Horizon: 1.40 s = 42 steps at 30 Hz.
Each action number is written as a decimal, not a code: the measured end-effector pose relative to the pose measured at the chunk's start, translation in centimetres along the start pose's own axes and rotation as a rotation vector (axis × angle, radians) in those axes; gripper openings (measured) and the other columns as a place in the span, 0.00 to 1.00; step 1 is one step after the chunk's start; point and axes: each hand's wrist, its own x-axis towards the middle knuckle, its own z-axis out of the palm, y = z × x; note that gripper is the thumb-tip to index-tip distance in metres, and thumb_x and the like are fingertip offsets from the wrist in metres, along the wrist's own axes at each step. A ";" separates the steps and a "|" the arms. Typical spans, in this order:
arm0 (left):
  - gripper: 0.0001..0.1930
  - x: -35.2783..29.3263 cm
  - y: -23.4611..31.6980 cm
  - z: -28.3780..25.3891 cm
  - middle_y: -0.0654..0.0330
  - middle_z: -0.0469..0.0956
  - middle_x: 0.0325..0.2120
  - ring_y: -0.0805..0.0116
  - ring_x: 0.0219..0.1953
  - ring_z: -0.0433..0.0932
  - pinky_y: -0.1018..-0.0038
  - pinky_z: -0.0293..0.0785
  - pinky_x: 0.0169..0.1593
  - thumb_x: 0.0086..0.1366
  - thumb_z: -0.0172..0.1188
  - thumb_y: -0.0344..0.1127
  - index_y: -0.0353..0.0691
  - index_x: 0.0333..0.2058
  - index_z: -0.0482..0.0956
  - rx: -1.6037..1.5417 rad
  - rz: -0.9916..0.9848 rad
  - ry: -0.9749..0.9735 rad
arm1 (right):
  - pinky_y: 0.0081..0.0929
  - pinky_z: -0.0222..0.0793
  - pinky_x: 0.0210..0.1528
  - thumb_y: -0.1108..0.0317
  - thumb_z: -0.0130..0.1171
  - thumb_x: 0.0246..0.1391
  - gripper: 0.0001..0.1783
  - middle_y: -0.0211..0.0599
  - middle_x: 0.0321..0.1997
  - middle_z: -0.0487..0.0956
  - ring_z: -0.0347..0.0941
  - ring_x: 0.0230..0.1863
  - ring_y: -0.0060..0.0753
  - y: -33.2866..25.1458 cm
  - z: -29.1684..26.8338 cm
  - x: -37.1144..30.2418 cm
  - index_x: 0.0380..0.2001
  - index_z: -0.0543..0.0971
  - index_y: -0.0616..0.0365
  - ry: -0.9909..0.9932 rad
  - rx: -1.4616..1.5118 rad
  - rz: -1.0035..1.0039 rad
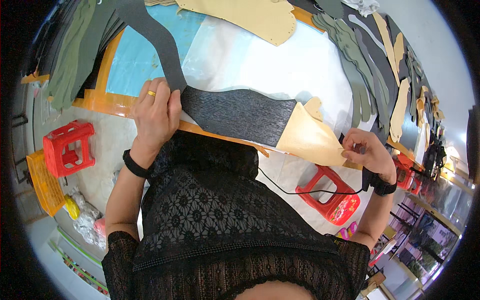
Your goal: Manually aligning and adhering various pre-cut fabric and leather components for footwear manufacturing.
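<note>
A flat piece with a black, ridged middle (240,116) lies along the near edge of the table. At its right end is a tan section (307,136) with a small rounded tab (313,107). From its left end a smooth dark grey strip (159,39) curves up and away. My left hand (156,111), wearing a gold ring, has its fingers curled closed on the left end where strip and ridged part meet. With thumb and forefinger my right hand (367,151) pinches the outer corner of the tan section.
White and blue sheeting (145,62) covers the table, edged with orange tape (107,102). Green cut pieces (75,65) are stacked at far left, more (357,82) at right. A tan panel (245,17) lies at the back. Red stools (70,147) stand below; a black cable (300,193) hangs near my right wrist.
</note>
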 end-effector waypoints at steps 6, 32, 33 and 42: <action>0.06 0.2 0.0 0.1 0.48 0.76 0.32 0.50 0.31 0.74 0.62 0.72 0.34 0.61 0.61 0.25 0.31 0.31 0.72 -0.019 0.025 0.026 | 0.19 0.63 0.34 0.75 0.67 0.51 0.07 0.26 0.31 0.74 0.67 0.31 0.17 0.8 0.2 -0.7 0.28 0.77 0.62 0.036 0.014 0.022; 0.06 -0.1 -0.4 -0.1 0.56 0.79 0.34 0.55 0.32 0.77 0.65 0.74 0.34 0.60 0.63 0.29 0.37 0.32 0.74 -0.043 0.009 0.046 | 0.15 0.65 0.33 0.71 0.62 0.63 0.09 0.25 0.38 0.79 0.71 0.33 0.14 4.6 4.2 -5.2 0.46 0.79 0.59 0.484 0.430 0.213; 0.06 -0.1 -0.3 -0.2 0.56 0.79 0.34 0.56 0.33 0.77 0.65 0.74 0.33 0.60 0.63 0.30 0.37 0.33 0.74 -0.059 0.010 0.041 | 0.15 0.65 0.33 0.71 0.62 0.63 0.09 0.25 0.38 0.79 0.71 0.33 0.14 4.5 4.0 -5.6 0.46 0.79 0.59 0.482 0.431 0.212; 0.07 0.1 -0.6 0.2 0.60 0.81 0.36 0.60 0.34 0.78 0.68 0.75 0.33 0.57 0.66 0.31 0.40 0.33 0.77 -0.089 0.045 0.061 | 0.22 0.69 0.49 0.84 0.46 0.53 0.23 0.40 0.52 0.80 0.74 0.48 0.24 -13.9 8.1 2.3 0.54 0.75 0.65 0.486 0.517 -0.343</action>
